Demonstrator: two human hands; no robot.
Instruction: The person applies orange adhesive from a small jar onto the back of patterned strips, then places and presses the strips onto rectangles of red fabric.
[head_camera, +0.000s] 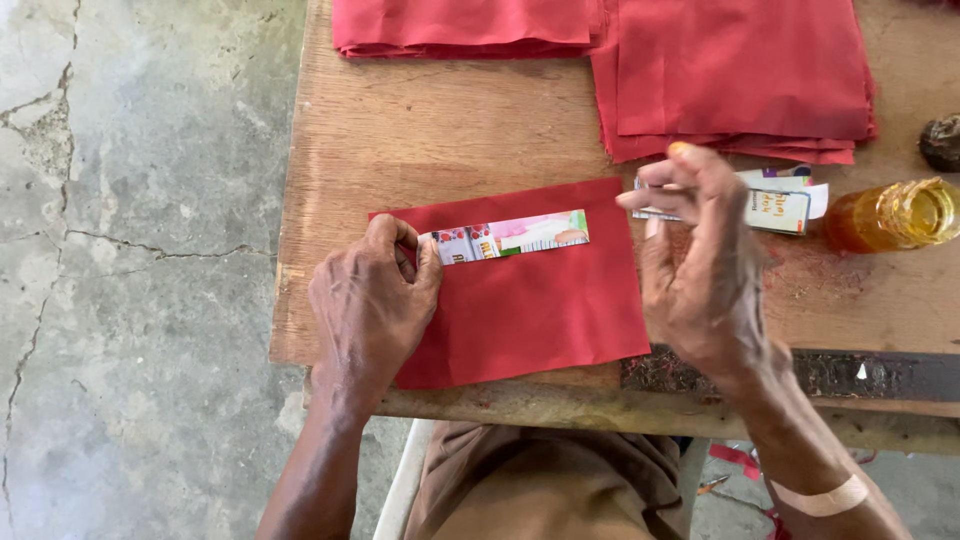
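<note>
Down at the near left corner of the wooden table (400, 120), the left hand (372, 305) pinches the left end of a colourful paper strip (510, 236) between thumb and fingertips, pressing it onto a single red sheet (540, 300). That sheet lies flat by the table's near edge, its lower corner just over the lip. Along the far edge sit two stacks of red sheets: a folded one (465, 25) at the middle and a bigger fanned pile (740, 75) toward the right. The right hand (700, 270) hovers above the sheet's right edge, fingers loosely spread and holding nothing. Behind it lies a small bundle of printed strips (785, 200), then one amber jar (895, 215) near the right edge, and a dark lump (941, 142) beyond it. Bare wood stays open between the sheet and the far stacks.
</note>
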